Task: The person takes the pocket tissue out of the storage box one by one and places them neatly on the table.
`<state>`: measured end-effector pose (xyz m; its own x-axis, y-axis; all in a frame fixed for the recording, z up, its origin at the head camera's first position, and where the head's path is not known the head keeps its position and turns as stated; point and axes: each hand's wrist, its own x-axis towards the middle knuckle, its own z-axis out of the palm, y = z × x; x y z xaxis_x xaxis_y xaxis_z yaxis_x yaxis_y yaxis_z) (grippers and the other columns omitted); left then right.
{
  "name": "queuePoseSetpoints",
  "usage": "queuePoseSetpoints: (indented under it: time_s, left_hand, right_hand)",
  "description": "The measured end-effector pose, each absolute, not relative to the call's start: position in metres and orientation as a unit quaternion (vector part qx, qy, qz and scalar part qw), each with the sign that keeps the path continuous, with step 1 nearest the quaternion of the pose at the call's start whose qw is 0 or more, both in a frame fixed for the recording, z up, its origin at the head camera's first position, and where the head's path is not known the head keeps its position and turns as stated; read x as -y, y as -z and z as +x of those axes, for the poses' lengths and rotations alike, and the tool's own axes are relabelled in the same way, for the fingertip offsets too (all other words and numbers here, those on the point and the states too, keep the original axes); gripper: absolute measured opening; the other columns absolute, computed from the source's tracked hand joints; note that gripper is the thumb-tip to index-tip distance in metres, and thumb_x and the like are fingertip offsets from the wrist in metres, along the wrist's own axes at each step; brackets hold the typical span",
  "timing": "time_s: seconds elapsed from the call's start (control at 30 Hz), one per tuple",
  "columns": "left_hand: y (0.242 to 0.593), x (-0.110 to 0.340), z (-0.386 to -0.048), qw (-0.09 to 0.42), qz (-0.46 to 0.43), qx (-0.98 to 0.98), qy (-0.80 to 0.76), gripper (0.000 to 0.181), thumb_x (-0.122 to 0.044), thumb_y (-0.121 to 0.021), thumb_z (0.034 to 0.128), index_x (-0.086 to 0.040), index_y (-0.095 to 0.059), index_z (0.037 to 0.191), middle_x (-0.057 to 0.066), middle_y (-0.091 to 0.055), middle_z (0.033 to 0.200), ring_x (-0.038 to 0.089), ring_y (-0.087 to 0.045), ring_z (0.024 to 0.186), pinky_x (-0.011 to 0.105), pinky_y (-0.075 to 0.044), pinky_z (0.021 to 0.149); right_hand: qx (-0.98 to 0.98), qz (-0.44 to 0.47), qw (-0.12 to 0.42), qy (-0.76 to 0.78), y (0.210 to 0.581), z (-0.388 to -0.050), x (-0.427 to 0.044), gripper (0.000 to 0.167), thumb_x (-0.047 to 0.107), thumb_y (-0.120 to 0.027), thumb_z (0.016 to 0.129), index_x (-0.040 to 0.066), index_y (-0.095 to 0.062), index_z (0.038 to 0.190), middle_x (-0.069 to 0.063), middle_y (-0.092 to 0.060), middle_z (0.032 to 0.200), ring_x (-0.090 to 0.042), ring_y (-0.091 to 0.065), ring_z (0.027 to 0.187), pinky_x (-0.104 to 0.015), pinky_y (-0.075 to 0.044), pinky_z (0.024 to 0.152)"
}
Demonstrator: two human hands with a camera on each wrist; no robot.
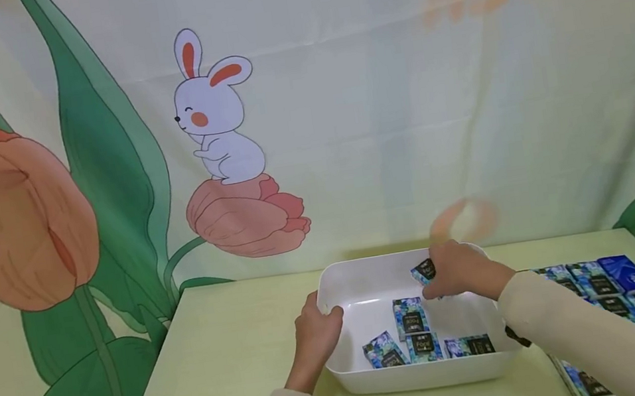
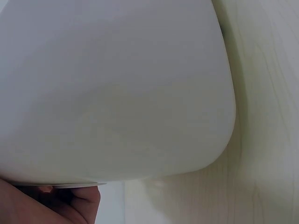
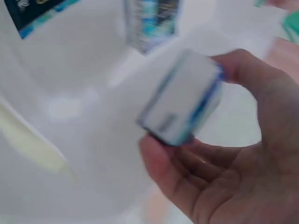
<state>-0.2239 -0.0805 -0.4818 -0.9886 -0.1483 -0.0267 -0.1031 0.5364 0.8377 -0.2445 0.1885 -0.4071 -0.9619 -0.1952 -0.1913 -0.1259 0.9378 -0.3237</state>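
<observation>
Pack [image 1: 423,271] with a blue floral print, at about 1 o'clock inside the white bin [image 1: 419,376], is pinched by the right hand [image 1: 462,268], thumb and fingertips pressing on 2 opposite ends. It looks raised over the bin's floor in the right wrist view, though blur leaves contact with the wall unclear.

Around it, at least 4 loose packs lie in the bin: a middle pack [image 1: 411,316] near the centre, a front pack [image 1: 424,348] just beside it at 6 o'clock, a slanted pack [image 1: 384,350] at 7 o'clock and a sideways pack [image 1: 469,346] at 4 o'clock.

The left hand [image 1: 318,331] grips the rim at 9 o'clock, its thumb over the edge and its fingers curled outside.

On the table [image 1: 223,351], a group of packs [image 1: 615,305] sits at 3 o'clock from the bin, with 1 plain blue pack [image 1: 626,272] in its far row; a nearer pack [image 1: 585,383] shows at 4 o'clock, partly covered by the sleeve [image 1: 586,316].

My judgement: the work is partway, with packs both inside and outside the bin and 1 in hand; whether it is being filled or emptied, I cannot tell.
</observation>
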Motion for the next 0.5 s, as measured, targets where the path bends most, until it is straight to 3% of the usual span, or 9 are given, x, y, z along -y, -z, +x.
queuePoseSetpoints:
  time_s: [0.1,0.3,0.5]
  left_hand:
    - [0.482,0.081,-0.224,0.022,0.073,0.876,0.476,0.052,-0.018,-0.063,0.0870,0.002,-0.057,0.134,0.022,-0.067,0.121,0.036,-0.066,0.101,0.053,-0.058,0.076]
    - [0.481,0.084,-0.224,0.026,0.073,0.877,0.474,0.052,-0.019,-0.063,0.0868,0.003,-0.056,0.134,0.023,-0.067,0.120,0.036,-0.066,0.099,0.052,-0.058,0.075]
    - [0.480,0.087,-0.223,0.023,0.081,0.879,0.469,0.053,-0.020,-0.062,0.0871,0.003,-0.056,0.134,0.023,-0.066,0.120,0.036,-0.066,0.100,0.052,-0.057,0.076]
  right_hand:
    - [-0.975,-0.090,0.082,0.188,0.387,-0.232,-0.198,0.042,0.037,-0.074,0.079,0.004,-0.057,0.098,-0.005,-0.057,0.070,-0.020,-0.052,0.058,-0.035,-0.040,0.054]
    - [-0.977,-0.085,0.025,0.193,0.360,-0.192,-0.235,0.072,0.043,-0.072,0.083,-0.007,-0.056,0.133,-0.001,-0.060,0.071,-0.017,-0.053,0.061,-0.038,-0.045,0.059]
    - [-0.979,-0.017,0.030,0.200,0.375,-0.149,-0.304,0.087,0.057,-0.071,0.085,-0.007,-0.050,0.141,-0.018,-0.067,0.099,-0.023,-0.059,0.073,-0.038,-0.046,0.056]
